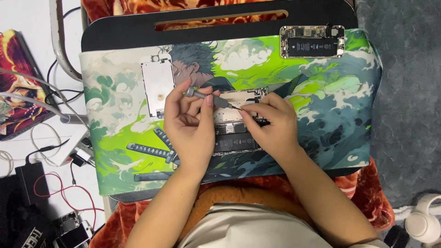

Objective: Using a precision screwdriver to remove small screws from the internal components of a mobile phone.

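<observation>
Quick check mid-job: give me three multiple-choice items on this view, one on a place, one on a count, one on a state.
1. Where does the second opened phone lie?
A. top right of the mat
B. on the floor at left
C. under the left hand

2. How many opened phones with a black battery showing are on the mat?
A. one
B. two
C. four

3. What is the left hand doing?
A. resting flat
B. holding a grey screwdriver
C. gripping a cable

Answers:
1 A, it sits at the mat's top right edge.
2 B, one there, one under the hands.
3 B, fingers pinch the shaft; the right hand steadies the phone.
</observation>
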